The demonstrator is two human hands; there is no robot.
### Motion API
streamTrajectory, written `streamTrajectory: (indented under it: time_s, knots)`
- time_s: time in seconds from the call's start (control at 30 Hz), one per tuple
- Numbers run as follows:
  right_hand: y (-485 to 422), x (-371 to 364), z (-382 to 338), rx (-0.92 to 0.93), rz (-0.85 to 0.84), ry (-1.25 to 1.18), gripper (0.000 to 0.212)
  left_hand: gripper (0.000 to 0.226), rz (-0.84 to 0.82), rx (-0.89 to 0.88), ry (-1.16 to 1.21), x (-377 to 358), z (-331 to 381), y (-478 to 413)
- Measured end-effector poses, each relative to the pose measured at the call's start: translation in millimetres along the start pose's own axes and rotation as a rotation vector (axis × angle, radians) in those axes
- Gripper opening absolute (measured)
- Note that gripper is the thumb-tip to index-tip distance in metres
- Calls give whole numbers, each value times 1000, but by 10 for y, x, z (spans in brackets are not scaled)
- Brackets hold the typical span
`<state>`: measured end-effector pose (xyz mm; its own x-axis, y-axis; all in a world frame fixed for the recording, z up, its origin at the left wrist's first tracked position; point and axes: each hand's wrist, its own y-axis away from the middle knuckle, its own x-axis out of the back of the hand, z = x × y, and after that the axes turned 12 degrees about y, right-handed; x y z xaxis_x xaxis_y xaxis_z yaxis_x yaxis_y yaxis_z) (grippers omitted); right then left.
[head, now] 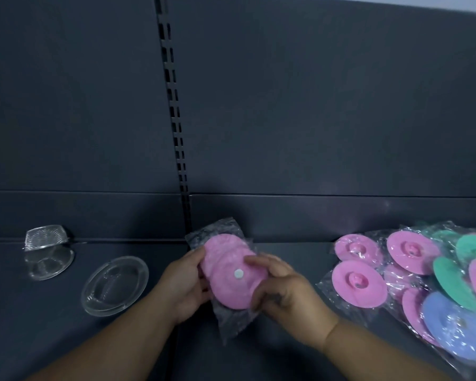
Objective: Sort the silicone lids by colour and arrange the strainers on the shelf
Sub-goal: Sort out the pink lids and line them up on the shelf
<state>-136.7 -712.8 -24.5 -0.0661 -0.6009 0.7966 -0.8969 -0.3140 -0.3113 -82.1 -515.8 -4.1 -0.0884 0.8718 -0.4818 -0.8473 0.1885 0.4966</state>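
**Both hands hold a packet of pink lids over the shelf**

The packet of pink lids (229,273) sits at lower centre of the frame, in crinkled clear film that blurs the outlines. Two or three overlapping pink discs show inside, but the exact count is unclear. A small white dot marks the front disc.

The left hand (182,284) grips the packet's left edge, thumb on the front, fingers curled out of sight behind it. The right hand (286,294) wraps the right edge, thumb laid across the top of the front disc, fingers curled under. Both forearms rise from the bottom edge.

At lower right, a pile of bagged lids (423,284) lies on the dark shelf (52,320) and is cut off by the right edge of the frame. At least five pink lids, two or three green and one blue can be seen, and overlaps hide the rest.

At left lie three clear strainers (114,285): one oval piece lying flat, and a ribbed piece tilted over a round one. A dark shape at the left edge is cut off and cannot be identified.
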Motion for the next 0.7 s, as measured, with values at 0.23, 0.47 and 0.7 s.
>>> streamTrajectory:
  time_s: [0.23,0.47,0.7]
  knots:
    - [53,-106,36,-60,-185,-80,32,23,-36,-49,-171,150,-45,24]
    - [-54,-66,-140,-694,-330,-779,80,22,-33,-100,-375,345,1,-135]
    - [-143,-387,-197,-728,-155,-186,53,72,73,-552,-973,460,-154,-76]
